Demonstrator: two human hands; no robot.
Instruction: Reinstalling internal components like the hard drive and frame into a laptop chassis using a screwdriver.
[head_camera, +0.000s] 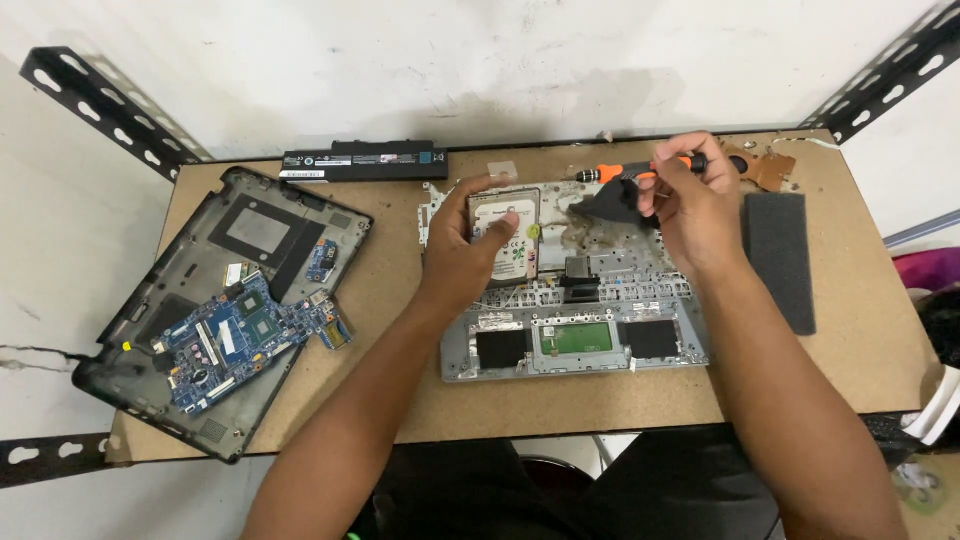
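Okay, head view only.
Left hand (468, 240): fingers clamped round the hard drive (506, 236), edge grip, drive sitting on the upper part of the laptop frame (575, 335).
Right hand (695, 200): fingers closed on an orange-and-black screwdriver (640, 170), held level above the frame's top edge, tip pointing left.
Left of table (400, 395): black bottom cover (215, 310) with the blue motherboard (245, 335) lying in it.
Back edge: black battery (365, 160).
Right: grey foam pad (780, 260).
Risk: edge grip is thin; if the drive is tilted or jerked it could slip and drop onto the frame.
Risk: screwdriver tip is near the drive; a slip could scratch it.
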